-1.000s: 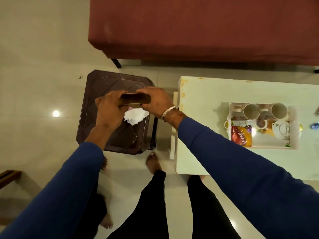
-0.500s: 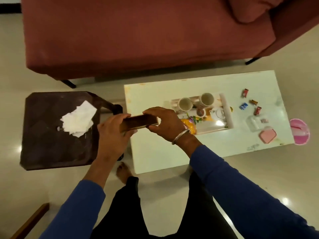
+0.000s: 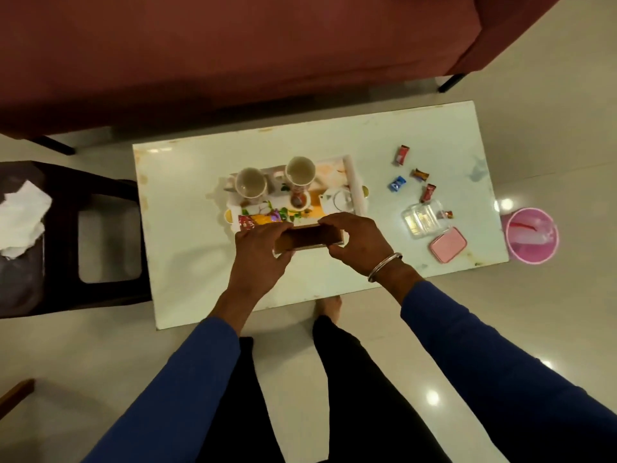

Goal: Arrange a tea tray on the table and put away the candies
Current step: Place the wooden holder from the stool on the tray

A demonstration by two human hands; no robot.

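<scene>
Both hands hold a flat brown box (image 3: 309,239) by its ends over the white table (image 3: 187,235): my left hand (image 3: 263,250) grips its left end, my right hand (image 3: 354,240) its right end. Just beyond it stands the floral tea tray (image 3: 354,177) with two mugs (image 3: 250,182), a small teapot (image 3: 339,199), a small cup (image 3: 298,199) and a red-orange snack packet (image 3: 258,220). Several wrapped candies (image 3: 402,154) lie loose on the table to the right. A clear container (image 3: 422,217) and its pink lid (image 3: 448,244) sit near them.
A dark stool (image 3: 66,242) with white tissues (image 3: 21,217) stands left of the table. A pink bin (image 3: 531,235) sits on the floor at the table's right end. A red sofa (image 3: 233,48) runs behind the table. My legs stand at its near edge.
I have carried the brown box from above the stool rightward to over the table, in front of the tray. The tissues stay on the stool.
</scene>
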